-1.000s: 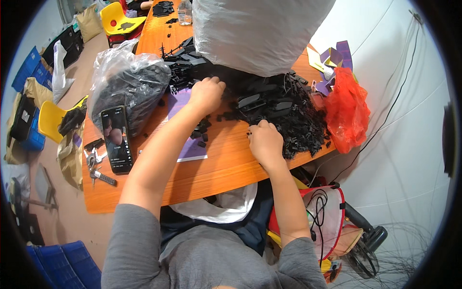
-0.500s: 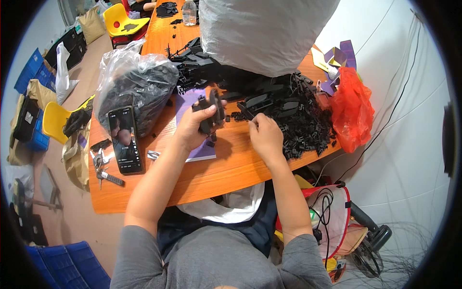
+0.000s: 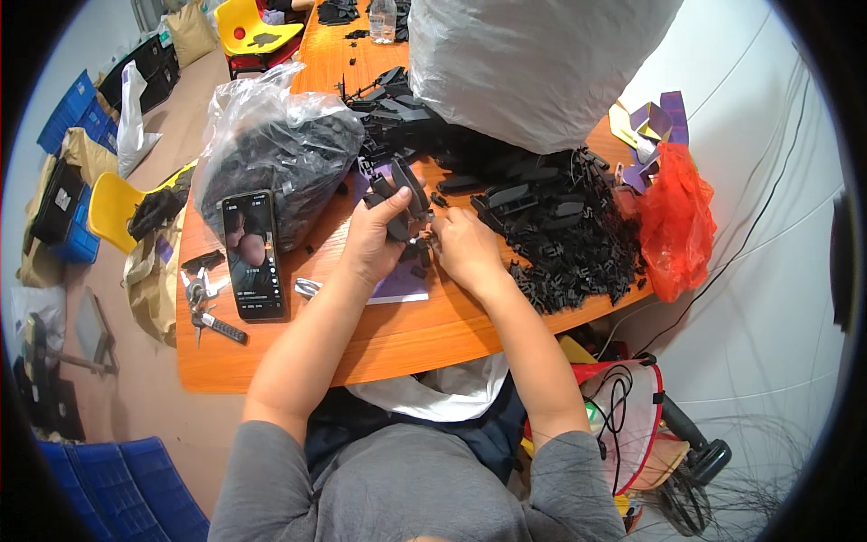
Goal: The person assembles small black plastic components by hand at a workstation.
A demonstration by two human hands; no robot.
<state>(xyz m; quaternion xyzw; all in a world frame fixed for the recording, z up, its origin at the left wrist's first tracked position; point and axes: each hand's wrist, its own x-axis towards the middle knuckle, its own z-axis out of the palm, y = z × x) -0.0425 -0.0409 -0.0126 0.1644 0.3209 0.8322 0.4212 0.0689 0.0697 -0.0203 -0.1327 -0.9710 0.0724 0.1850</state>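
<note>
My left hand (image 3: 375, 237) is closed round a dark assembly of black plastic parts (image 3: 412, 191), held above the purple-and-white booklet (image 3: 405, 287). A long, curved black piece stands up from its fingers. My right hand (image 3: 467, 248) has come up against the left, with thumb and fingers pinched together at the side of the held parts. Whatever is between those fingertips is too small and hidden to make out. Beyond my right hand spreads a heap of small black plastic pieces (image 3: 578, 248), with larger flat black pieces (image 3: 510, 197) on its far side.
A clear bag of black parts (image 3: 280, 154) stands at the left behind a phone (image 3: 253, 257) and keys (image 3: 212, 321). A big white sack (image 3: 542, 72) rises at the back. A red plastic bag (image 3: 677, 221) sits at the table's right edge. Farther back is a bottle (image 3: 382, 23).
My right hand has moved left from the edge of the heap to the parts in my left hand. The whole view has shifted, so the table appears farther right.
</note>
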